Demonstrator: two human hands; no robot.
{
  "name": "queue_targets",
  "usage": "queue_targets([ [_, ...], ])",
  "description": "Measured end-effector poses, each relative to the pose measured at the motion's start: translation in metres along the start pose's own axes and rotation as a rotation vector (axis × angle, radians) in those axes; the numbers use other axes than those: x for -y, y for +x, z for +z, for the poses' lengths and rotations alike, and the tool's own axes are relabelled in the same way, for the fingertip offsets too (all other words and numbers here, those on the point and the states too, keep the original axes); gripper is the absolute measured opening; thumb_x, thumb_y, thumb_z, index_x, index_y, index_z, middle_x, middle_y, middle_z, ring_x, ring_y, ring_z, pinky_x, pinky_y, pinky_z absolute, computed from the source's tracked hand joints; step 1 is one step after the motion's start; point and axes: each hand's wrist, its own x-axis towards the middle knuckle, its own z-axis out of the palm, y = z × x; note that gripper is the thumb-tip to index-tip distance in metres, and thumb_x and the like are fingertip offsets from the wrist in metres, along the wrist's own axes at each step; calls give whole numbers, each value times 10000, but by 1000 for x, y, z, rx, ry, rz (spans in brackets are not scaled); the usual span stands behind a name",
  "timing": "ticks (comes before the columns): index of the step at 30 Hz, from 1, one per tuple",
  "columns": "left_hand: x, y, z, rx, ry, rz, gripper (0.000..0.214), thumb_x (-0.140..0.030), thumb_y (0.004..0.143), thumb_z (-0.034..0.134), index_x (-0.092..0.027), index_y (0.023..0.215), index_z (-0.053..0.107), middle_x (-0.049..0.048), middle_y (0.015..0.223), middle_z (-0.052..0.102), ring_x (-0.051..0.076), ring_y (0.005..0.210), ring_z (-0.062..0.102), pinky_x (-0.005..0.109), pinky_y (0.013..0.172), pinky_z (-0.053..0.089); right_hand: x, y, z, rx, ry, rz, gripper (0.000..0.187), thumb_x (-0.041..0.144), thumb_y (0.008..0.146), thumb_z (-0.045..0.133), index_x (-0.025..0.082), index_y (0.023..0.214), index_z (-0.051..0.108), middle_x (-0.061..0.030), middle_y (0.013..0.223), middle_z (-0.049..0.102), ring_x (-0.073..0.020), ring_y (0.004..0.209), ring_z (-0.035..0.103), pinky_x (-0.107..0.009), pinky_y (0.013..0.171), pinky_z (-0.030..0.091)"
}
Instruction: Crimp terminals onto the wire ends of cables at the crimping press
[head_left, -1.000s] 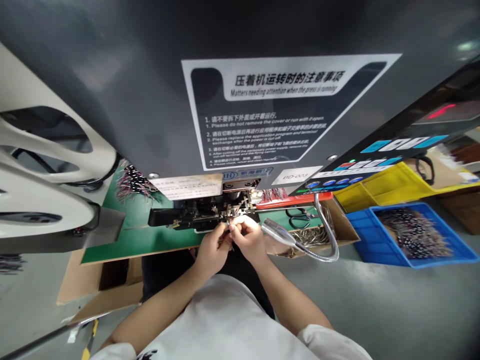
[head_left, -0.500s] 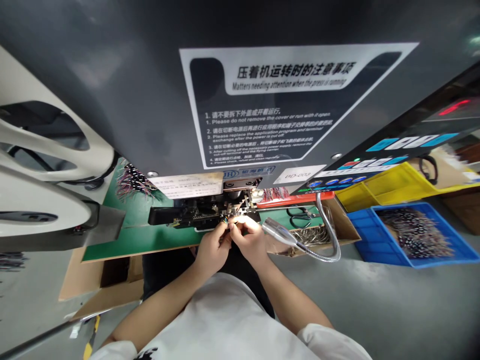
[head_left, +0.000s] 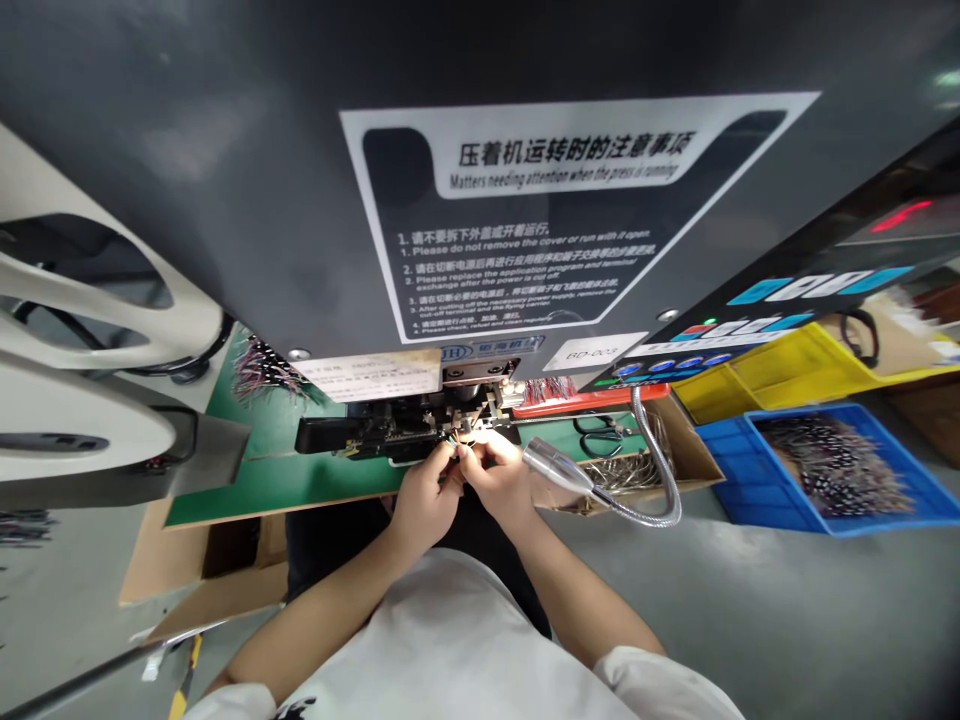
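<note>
Thin coloured wires stick out between my fingertips, just in front of the crimping machine's tooling. My left hand is closed in a pinch on these wires. Close against it, my right hand also pinches the wires, with thumb and forefinger together. Most of the wires' length is hidden by the fingers. Above the tooling rises the dark grey housing of the crimping machine, bearing a notice label.
A flexible lamp reaches in close beside my right hand. Wire bundles and scissors lie on the green table. A blue bin of wires and a yellow bin stand right. A white reel is left.
The camera view has shifted slightly, so the machine's label sits a little further left and lower. Both hands keep nearly the same place and pinch.
</note>
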Motion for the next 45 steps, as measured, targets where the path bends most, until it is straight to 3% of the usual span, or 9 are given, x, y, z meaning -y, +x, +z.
queue_targets([
  [9,8,-2,1,-13,32,24,194,-354,1000,458,-220,924,574,24,786,673,165,724,646,231,648,472,-3,-4,0,-4,-5,44,132,310,832,620,189,779,617,60,540,430,-100,473,392,-243,487,363],
  [15,8,-1,2,9,31,18,188,-351,999,458,-219,911,557,15,777,668,153,694,633,218,629,453,0,-5,1,-22,-10,95,324,300,801,629,210,565,424,60,495,406,-84,454,373,-221,450,352],
  [21,9,-1,2,24,32,11,157,-324,988,478,-215,912,561,4,742,655,150,672,627,217,619,446,0,-5,2,-36,52,85,107,276,801,615,183,747,608,49,540,451,-100,467,403,-235,454,368],
  [28,8,-3,1,15,41,10,149,-313,985,480,-218,950,588,22,789,691,163,707,658,228,626,462,0,-4,0,21,45,3,99,232,824,610,181,851,691,40,565,510,-112,490,463,-241,493,414],
  [45,6,-3,-2,-21,90,55,144,-278,986,465,-219,942,589,23,790,689,153,685,637,228,635,455,-1,-2,0,39,58,25,125,297,850,615,188,851,675,58,536,446,-109,468,419,-242,475,370],
])
